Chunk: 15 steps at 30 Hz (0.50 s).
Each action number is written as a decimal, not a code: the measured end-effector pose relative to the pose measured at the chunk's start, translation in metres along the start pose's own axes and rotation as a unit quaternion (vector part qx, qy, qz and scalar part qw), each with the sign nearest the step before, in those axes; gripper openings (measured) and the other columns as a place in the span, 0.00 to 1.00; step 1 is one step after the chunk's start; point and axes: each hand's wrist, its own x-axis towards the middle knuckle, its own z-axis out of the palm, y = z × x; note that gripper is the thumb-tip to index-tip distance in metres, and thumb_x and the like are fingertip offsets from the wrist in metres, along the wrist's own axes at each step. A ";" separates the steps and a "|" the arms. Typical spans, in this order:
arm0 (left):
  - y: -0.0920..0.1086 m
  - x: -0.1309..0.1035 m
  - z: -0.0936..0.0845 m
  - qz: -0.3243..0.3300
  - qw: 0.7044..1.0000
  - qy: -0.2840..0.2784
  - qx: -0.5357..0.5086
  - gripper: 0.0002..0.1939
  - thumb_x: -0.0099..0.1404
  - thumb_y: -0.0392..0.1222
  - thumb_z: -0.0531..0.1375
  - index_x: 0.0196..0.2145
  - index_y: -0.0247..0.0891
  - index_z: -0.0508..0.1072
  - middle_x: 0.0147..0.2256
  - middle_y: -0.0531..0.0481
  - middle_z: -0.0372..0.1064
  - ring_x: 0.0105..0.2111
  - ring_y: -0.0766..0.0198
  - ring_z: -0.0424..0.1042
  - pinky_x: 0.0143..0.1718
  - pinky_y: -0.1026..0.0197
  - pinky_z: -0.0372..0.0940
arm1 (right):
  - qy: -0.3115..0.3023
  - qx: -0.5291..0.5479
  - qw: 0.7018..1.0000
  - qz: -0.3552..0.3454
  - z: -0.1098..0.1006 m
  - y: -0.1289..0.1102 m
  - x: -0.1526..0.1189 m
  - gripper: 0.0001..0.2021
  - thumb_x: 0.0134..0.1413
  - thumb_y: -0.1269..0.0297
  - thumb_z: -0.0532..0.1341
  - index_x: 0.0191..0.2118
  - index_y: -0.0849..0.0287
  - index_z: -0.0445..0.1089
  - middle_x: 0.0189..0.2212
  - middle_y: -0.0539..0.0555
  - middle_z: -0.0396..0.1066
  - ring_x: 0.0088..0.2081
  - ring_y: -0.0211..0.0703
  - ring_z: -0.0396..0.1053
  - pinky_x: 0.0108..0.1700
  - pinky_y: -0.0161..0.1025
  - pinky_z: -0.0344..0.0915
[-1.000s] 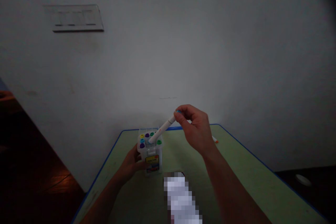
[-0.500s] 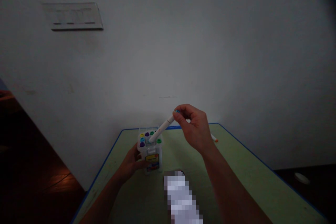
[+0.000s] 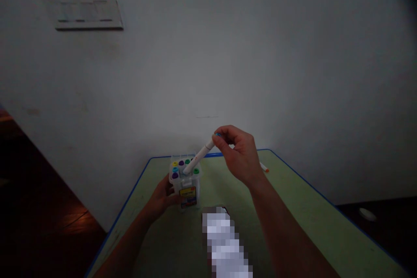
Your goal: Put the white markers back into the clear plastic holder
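Observation:
My left hand [image 3: 163, 197] grips the side of a clear plastic marker case [image 3: 192, 181], which stands upright with a yellow label on its front. Several markers stand in it, their round ends purple, yellow, blue and green. Between thumb and fingers, my right hand [image 3: 239, 152] pinches the blue upper end of a white marker [image 3: 200, 156]. That marker slants down to the left, its lower tip at the case's open top. Another white marker with an orange end [image 3: 265, 168] lies on the table, partly hidden behind my right hand.
The green table [image 3: 302, 226] has a blue edge and meets a grey wall [image 3: 260, 52]. A pixelated oblong object [image 3: 226, 243] lies near me. A switch panel [image 3: 86, 11] is on the wall; a pale round object [image 3: 367, 214] lies beyond the right edge.
The view has shifted slightly, so the whole scene sits a little higher and further left. Both hands keep their holds, and the marker stays slanted at the case's top.

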 end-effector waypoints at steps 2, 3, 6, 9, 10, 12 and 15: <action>-0.001 0.000 -0.001 -0.001 1.000 -0.007 0.005 0.30 0.43 0.32 0.64 0.46 0.39 0.61 0.46 0.44 0.68 0.46 0.48 0.67 0.42 0.49 0.65 | 0.001 -0.001 1.000 -0.003 0.000 0.000 0.000 0.05 0.47 0.66 0.55 0.26 0.61 0.66 0.21 0.48 0.63 0.24 0.33 0.59 0.27 0.32 0.57; -0.002 0.000 -0.002 0.000 1.000 -0.009 0.007 0.30 0.44 0.31 0.64 0.46 0.39 0.61 0.46 0.44 0.68 0.46 0.48 0.66 0.42 0.49 0.65 | 0.001 -0.001 1.000 -0.005 0.000 0.000 0.000 0.05 0.47 0.66 0.55 0.26 0.61 0.66 0.21 0.48 0.63 0.24 0.34 0.59 0.27 0.32 0.57; -0.005 0.001 -0.004 0.005 1.000 -0.007 0.006 0.32 0.43 0.31 0.64 0.47 0.39 0.60 0.47 0.44 0.67 0.47 0.48 0.65 0.43 0.49 0.65 | -0.001 -0.004 1.000 -0.003 0.000 0.000 0.000 0.05 0.47 0.66 0.56 0.27 0.61 0.66 0.21 0.49 0.64 0.24 0.34 0.60 0.27 0.32 0.57; -0.005 0.002 -0.004 0.009 1.000 -0.003 0.002 0.32 0.42 0.31 0.65 0.46 0.38 0.61 0.46 0.43 0.68 0.47 0.48 0.66 0.43 0.49 0.65 | 0.000 -0.005 1.000 0.001 0.000 0.000 0.000 0.05 0.47 0.66 0.56 0.27 0.61 0.66 0.21 0.48 0.63 0.24 0.34 0.59 0.27 0.33 0.57; -0.005 0.002 -0.003 0.010 1.000 -0.004 0.002 0.31 0.42 0.31 0.65 0.46 0.38 0.61 0.46 0.44 0.68 0.47 0.48 0.66 0.43 0.49 0.65 | 0.000 -0.004 1.000 0.001 0.000 0.000 0.000 0.05 0.47 0.66 0.56 0.27 0.61 0.66 0.21 0.48 0.63 0.24 0.34 0.59 0.27 0.33 0.57; -0.004 0.002 -0.003 0.011 1.000 -0.005 0.005 0.30 0.42 0.32 0.65 0.45 0.38 0.62 0.45 0.44 0.69 0.46 0.49 0.67 0.43 0.49 0.65 | -0.001 -0.004 1.000 -0.001 0.000 0.000 0.000 0.05 0.47 0.66 0.56 0.27 0.61 0.66 0.21 0.48 0.63 0.24 0.34 0.59 0.28 0.33 0.58; -0.003 0.001 -0.003 0.010 1.000 -0.003 0.009 0.31 0.43 0.31 0.64 0.46 0.39 0.62 0.45 0.44 0.69 0.46 0.49 0.66 0.43 0.50 0.65 | -0.004 -0.006 1.000 -0.002 0.000 0.000 0.000 0.04 0.47 0.67 0.56 0.27 0.61 0.65 0.21 0.48 0.63 0.24 0.34 0.59 0.28 0.33 0.58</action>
